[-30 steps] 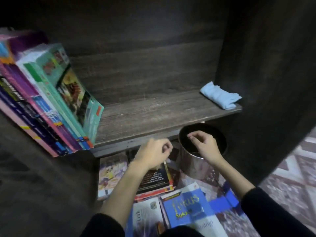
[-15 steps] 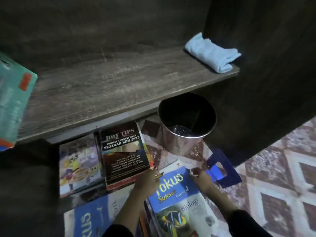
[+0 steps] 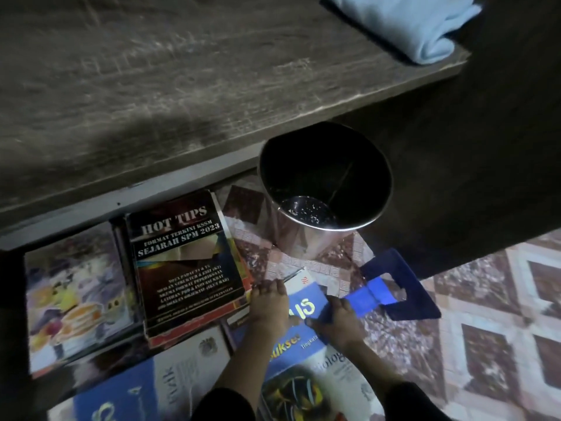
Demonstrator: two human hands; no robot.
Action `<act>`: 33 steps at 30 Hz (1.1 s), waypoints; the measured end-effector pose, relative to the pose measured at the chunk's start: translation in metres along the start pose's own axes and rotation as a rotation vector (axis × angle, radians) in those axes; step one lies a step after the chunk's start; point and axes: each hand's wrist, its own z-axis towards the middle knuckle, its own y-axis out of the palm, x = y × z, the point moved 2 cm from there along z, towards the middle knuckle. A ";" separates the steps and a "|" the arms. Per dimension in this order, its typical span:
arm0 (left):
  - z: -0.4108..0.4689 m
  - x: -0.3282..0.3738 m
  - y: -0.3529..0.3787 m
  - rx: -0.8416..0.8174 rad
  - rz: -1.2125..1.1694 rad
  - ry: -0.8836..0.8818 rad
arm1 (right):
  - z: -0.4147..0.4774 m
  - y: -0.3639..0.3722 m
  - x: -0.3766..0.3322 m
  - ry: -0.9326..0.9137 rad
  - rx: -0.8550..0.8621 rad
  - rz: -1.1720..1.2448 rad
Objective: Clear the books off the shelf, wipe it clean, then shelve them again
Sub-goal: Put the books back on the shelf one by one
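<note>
Shelf [image 3: 151, 95]: dark wood board across the top of my view, bare but for the cloth at its right end.

Floor, left to right:

Picture book [image 3: 73, 296]: flat, cover up, partly under the shelf's front edge.

Black book [image 3: 185, 262]: "HOT TIPS" cover, lies on top of another book with a red edge, just beside the picture book.

White book [image 3: 188, 372]: flat, near edge of view, partly under the black book's stack.

My left hand [image 3: 268, 305]: fingers curled over the top left edge of the blue book, touching the black book's corner; gripping that edge.

Blue book [image 3: 303, 369]: biology cover with a fish, flat on the floor between my forearms, top edge between both hands.

My right hand [image 3: 340, 319]: closed on the book's top right corner, thumb on the cover.

Bucket [image 3: 324, 189]: metal, upright, a little water in the bottom, half under the shelf, beyond my hands.

Blue holder [image 3: 391, 287]: dark blue, flat on the patterned tiles, just right of my right hand.

Cloth [image 3: 406, 22]: pale blue, folded, on the shelf's right end against the side panel
</note>
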 end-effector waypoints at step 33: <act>0.030 0.001 -0.002 -0.113 -0.277 -0.164 | 0.022 -0.002 0.007 0.037 -0.041 0.028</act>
